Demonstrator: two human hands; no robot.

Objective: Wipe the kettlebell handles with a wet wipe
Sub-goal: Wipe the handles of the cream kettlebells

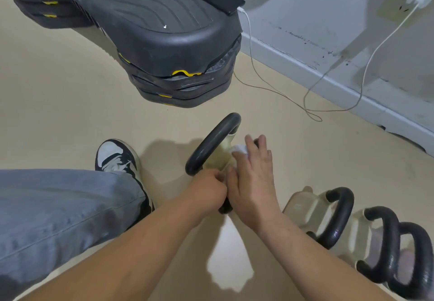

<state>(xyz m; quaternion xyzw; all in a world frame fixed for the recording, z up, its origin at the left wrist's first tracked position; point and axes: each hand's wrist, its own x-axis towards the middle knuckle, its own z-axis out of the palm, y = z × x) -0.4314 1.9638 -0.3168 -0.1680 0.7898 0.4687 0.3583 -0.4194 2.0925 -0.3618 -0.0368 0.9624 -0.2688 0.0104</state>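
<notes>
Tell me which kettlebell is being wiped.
The lone kettlebell in the middle: the left hand grips it, the right hand presses a wipe on it. The other kettlebells sit untouched.

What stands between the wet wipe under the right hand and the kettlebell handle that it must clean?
Nothing visible. The right hand presses the wet wipe against the kettlebell handle; the left hand grips it nearer the person.

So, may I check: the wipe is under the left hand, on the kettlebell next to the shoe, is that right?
Not quite. The wipe is under the right hand, not the left, on the kettlebell next to the shoe. The left hand grips the handle instead. The head view shows this.
</notes>
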